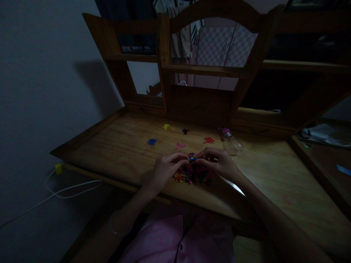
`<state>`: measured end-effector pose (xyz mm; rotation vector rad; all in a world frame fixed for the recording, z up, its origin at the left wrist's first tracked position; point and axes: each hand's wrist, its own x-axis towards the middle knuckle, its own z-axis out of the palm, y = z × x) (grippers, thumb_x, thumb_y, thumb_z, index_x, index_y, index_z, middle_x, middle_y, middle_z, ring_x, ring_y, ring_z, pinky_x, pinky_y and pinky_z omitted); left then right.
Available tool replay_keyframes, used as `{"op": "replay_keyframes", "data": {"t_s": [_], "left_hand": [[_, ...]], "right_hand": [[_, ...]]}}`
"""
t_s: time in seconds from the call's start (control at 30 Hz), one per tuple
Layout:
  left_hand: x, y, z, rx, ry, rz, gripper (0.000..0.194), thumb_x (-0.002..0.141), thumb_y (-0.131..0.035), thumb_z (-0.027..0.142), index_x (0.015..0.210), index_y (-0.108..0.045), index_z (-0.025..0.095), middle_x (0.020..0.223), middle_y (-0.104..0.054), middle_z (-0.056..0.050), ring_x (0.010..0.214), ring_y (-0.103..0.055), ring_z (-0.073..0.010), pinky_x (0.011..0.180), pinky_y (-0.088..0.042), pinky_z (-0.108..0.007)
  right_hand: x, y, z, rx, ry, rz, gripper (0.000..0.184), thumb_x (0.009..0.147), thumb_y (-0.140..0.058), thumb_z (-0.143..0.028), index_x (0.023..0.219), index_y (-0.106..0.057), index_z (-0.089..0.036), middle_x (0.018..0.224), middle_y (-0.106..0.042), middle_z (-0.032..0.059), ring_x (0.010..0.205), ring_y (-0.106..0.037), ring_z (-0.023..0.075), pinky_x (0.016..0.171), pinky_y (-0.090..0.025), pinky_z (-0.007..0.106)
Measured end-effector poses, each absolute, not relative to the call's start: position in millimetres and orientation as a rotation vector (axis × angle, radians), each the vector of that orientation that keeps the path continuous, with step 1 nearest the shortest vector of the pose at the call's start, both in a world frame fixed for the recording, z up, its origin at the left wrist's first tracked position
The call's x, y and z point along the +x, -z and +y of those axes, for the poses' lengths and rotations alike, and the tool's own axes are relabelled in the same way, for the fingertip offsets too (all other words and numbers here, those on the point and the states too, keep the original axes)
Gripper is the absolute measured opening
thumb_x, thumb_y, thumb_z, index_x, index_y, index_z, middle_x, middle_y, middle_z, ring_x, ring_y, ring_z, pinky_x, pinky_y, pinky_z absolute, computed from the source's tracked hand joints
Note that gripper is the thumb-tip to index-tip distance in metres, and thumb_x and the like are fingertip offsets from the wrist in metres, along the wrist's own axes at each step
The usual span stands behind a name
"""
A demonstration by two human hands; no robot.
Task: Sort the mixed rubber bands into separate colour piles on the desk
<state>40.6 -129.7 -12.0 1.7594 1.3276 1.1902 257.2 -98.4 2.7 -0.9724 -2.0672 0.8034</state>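
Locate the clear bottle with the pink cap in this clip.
In the head view, the bottle lies on the desk, right of centre, just right of the red pile.

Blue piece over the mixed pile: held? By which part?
Yes, the blue piece appears pinched by its ends, between the left hand's and right hand's fingertips. Exact contact points are too small to tell.

on the desk (109,146), small piles (151,141) lie before the shelf unit (205,70), left of the bottle (233,143).
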Motion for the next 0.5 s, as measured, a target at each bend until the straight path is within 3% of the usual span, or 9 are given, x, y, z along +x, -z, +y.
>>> {"op": "replay_keyframes", "data": {"t_s": [0.2,0.5], "left_hand": [[39.4,12.0,-130.6,1.947,-1.136,1.318,0.016,0.084,-0.063,0.022,0.095,-0.073,0.026,0.096,-0.074,0.003,0.088,-0.070,-0.0155,0.083,-0.055,-0.026],[40.5,11.2,-133.2,2.069,-1.144,1.311,0.014,0.085,-0.062,0.027,0.096,-0.071,0.025,0.095,-0.074,0.002,0.085,-0.069,-0.0147,0.080,-0.054,-0.024]], "right_hand": [[255.6,-1.1,-98.8,-0.951,-0.804,-2.081,0.018,0.082,-0.066,-0.035,0.091,-0.071,-0.020,0.085,-0.070,0.0039,0.068,-0.058,0.0134,0.059,-0.041,0.026],[257.0,0.7,-98.7,-0.933,-0.774,-2.102,0.019,0.081,-0.067,-0.035,0.092,-0.071,-0.020,0.083,-0.069,0.0029,0.066,-0.057,0.0122,0.058,-0.041,0.024]]}}
